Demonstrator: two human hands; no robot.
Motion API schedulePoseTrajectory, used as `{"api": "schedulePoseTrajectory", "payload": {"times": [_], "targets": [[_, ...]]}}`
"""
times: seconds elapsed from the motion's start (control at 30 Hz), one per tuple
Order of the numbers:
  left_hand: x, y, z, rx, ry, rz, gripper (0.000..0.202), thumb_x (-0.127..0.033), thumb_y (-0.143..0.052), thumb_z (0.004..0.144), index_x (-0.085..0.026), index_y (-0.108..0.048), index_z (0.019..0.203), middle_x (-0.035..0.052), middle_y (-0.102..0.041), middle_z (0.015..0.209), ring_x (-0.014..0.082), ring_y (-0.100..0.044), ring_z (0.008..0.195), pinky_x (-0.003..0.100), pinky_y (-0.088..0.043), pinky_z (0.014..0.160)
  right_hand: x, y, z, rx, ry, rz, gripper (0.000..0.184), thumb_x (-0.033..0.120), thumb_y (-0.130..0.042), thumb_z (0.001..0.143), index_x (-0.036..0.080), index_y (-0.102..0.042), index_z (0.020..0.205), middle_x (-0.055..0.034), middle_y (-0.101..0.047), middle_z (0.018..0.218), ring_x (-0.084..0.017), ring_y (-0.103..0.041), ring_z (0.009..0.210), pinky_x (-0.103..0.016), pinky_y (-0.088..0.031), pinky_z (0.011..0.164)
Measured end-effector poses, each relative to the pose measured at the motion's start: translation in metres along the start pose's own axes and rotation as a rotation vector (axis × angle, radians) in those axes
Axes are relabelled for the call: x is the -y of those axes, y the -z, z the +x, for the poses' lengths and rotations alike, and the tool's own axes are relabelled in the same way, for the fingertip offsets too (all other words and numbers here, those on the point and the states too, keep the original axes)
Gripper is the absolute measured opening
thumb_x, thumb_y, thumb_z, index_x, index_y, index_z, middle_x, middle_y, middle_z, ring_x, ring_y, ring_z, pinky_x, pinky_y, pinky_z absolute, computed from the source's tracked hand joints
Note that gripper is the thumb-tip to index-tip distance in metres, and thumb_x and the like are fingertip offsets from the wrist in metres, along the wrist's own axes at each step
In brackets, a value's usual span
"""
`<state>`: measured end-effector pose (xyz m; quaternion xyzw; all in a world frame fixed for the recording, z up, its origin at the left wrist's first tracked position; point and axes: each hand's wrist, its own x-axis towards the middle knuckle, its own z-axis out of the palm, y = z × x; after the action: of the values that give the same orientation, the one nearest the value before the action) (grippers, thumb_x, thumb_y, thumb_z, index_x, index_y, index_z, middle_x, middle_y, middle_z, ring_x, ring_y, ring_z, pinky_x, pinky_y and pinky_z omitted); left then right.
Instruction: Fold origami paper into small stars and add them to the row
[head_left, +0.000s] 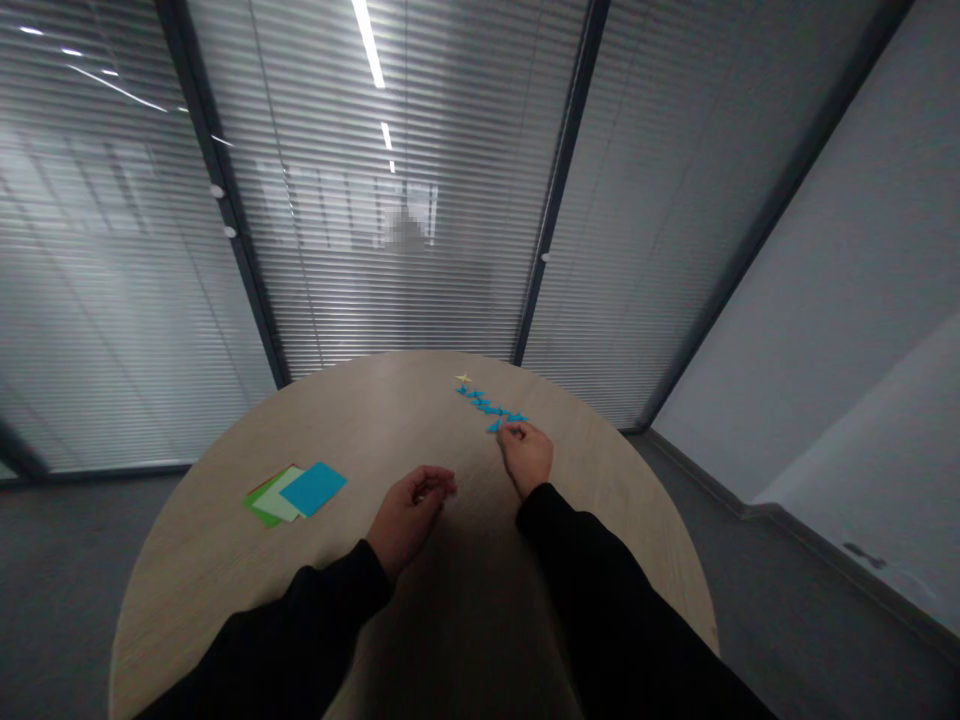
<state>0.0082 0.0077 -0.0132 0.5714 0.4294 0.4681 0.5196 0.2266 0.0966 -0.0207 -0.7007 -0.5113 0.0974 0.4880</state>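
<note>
A blue folded paper star (493,427), partly hidden, shows at the fingertips of my right hand (528,456), whose thumb and fingers are pinched together on it. Just beyond lie several more small blue paper stars (491,409) in a slanting row. At the far end of that row is one yellow paper star (463,379). My left hand (411,515) hovers over or rests on the near middle of the table, its fingers loosely curled with a gap to the thumb. I see nothing held in it.
Flat paper sheets lie fanned on the left of the round wooden table (202,560): a blue sheet (313,489) on top, then pale green (279,498) and brighter green (259,512). Glass panels with blinds (405,300) stand behind the table, and a white wall (825,320) is to the right.
</note>
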Motion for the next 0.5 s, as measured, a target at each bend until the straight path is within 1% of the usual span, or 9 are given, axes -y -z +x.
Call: {"api": "schedulePoseTrajectory", "payload": {"times": [0.1,0.2,0.33,0.5], "targets": [[0.001,0.000,-0.001,0.026,-0.030,0.054,0.028,-0.037,-0.063,0.084,-0.017,-0.068,0.101,0.0128,-0.075,0.098,0.0216,-0.068,0.089,0.034,-0.050,0.079,0.005,-0.009,0.012,-0.021,-0.025,-0.083,0.027,0.038,-0.059,0.081,0.020,-0.079,0.087,-0.0075,-0.075,0.082,-0.023,-0.066,0.078,-0.030,-0.047,0.074],[-0.001,0.000,-0.001,0.034,-0.056,0.103,0.026,-0.038,-0.062,0.084,-0.017,-0.069,0.098,0.0119,-0.075,0.096,0.0224,-0.068,0.089,0.035,-0.050,0.082,0.009,-0.015,0.017,-0.023,-0.057,-0.144,0.024,0.035,-0.060,0.081,0.022,-0.080,0.087,-0.0091,-0.076,0.088,-0.024,-0.067,0.082,-0.030,-0.047,0.074],[-0.006,-0.001,-0.003,0.072,-0.075,0.155,0.023,-0.036,-0.061,0.085,-0.017,-0.070,0.095,0.0116,-0.076,0.095,0.0235,-0.068,0.089,0.037,-0.050,0.085,0.013,-0.016,0.018,-0.019,-0.096,-0.203,0.024,0.033,-0.059,0.082,0.021,-0.080,0.084,-0.0123,-0.076,0.087,-0.026,-0.067,0.081,-0.031,-0.047,0.070],[-0.008,-0.003,-0.003,0.114,-0.090,0.235,0.021,-0.032,-0.057,0.087,-0.018,-0.070,0.093,0.0115,-0.076,0.095,0.0244,-0.069,0.089,0.038,-0.051,0.082,0.016,-0.015,0.018,-0.013,-0.100,-0.242,0.025,0.031,-0.059,0.081,0.019,-0.080,0.085,-0.0134,-0.076,0.089,-0.027,-0.068,0.082,-0.032,-0.047,0.070]]}}
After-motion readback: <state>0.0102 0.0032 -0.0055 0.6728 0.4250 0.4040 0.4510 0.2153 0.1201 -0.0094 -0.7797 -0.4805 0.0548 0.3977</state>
